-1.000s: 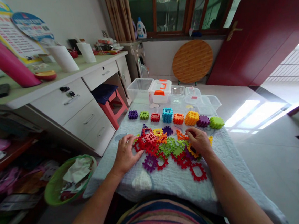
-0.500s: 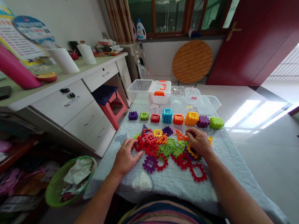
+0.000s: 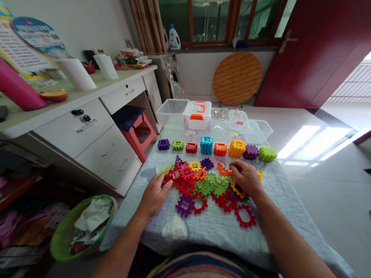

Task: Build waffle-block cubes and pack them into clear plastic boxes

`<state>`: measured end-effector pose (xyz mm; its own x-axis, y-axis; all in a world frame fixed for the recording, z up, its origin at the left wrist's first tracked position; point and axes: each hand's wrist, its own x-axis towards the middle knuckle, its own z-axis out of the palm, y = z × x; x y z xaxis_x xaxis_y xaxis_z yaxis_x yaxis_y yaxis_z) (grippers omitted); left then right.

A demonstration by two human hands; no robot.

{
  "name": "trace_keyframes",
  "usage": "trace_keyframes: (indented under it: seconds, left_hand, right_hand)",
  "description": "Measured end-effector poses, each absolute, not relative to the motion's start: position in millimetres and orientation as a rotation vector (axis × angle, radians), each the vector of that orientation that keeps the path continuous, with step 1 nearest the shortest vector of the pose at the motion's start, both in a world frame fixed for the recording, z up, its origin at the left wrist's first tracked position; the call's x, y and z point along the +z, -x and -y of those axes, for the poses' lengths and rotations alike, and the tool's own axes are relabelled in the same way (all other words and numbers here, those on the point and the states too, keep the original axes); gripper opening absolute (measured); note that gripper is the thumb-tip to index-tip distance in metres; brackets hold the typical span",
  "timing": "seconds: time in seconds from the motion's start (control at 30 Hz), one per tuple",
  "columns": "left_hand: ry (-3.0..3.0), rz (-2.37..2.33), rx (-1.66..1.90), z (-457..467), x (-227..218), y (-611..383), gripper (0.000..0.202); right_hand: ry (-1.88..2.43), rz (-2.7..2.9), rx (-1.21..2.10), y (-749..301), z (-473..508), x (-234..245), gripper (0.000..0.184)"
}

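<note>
A heap of flat, toothed plastic building tiles in red, green, purple, yellow and orange lies on a pale blue quilted cloth. My left hand rests at the heap's left edge, fingers curled round a red window tile. My right hand sits on the heap's right side, fingers bent and pinching at tiles there; what it grips is hidden. Beyond the heap stands a row of assembled cubes, among them a blue cube and a yellow cube.
Clear plastic boxes and a white box with orange latch stand at the cloth's far end. A white desk with drawers and a red stool are left. A green basket sits on the floor.
My left hand has slid up and right along the heap's edge and closed on the red window tile. My right hand has barely shifted.
</note>
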<state>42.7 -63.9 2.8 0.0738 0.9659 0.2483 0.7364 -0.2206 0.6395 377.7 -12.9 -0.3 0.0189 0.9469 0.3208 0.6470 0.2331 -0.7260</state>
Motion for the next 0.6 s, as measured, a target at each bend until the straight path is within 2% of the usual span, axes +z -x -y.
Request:
trace_keyframes:
  seconds: [0.3, 0.5, 0.6]
  left_hand:
    - [-2.024, -1.679, 0.945, 65.1, -5.7, -37.9, 0.036]
    - [-2.013, -1.711, 0.955, 69.1, -5.8, -39.6, 0.031]
    - [-2.076, -1.773, 0.948, 71.5, -5.9, -43.8, 0.036]
  right_hand:
    - [1.499, 1.704, 0.476, -377.7, 12.5, 0.6, 0.022]
    - [1.509, 1.709, 0.47, -377.1, 12.8, 2.1, 0.023]
    - [1.505, 1.705, 0.472, -376.9, 12.5, 2.2, 0.023]
